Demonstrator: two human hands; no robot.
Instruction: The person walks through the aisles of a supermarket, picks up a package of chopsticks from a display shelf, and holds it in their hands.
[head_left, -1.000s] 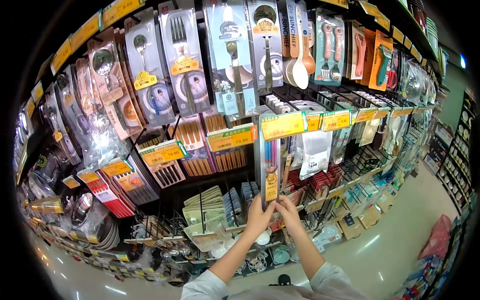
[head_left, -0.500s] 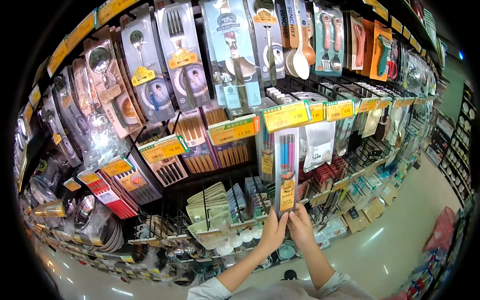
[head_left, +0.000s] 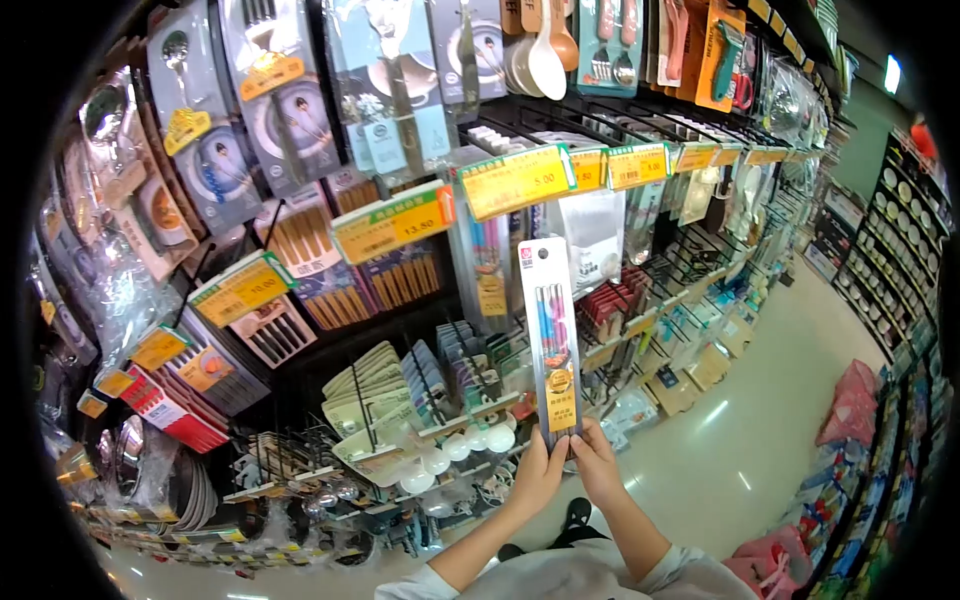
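A long, narrow pack of chopsticks (head_left: 553, 340) with blue, pink and purple ends stands nearly upright in front of me. Its card has a hang hole at the top and a yellow label low down. My left hand (head_left: 538, 476) pinches the lower left corner, and my right hand (head_left: 597, 468) pinches the lower right, thumbs close together. A similar hanging pack (head_left: 489, 265) is on the rack just behind and left of it, under a yellow price tag (head_left: 515, 180).
Carded spoons and forks (head_left: 275, 100) hang at upper left. Wooden-handled packs (head_left: 395, 280) and green carded packs (head_left: 365, 400) hang on hooks lower down. A shiny floor aisle (head_left: 720, 440) runs along the right, with pink bagged goods (head_left: 848, 400) and a shelf of dishes (head_left: 895, 240) beyond.
The view has swung right, so the racks shift left. The pack has come away from the rack, and its whole top edge now shows. Both hands still hold its lower end.
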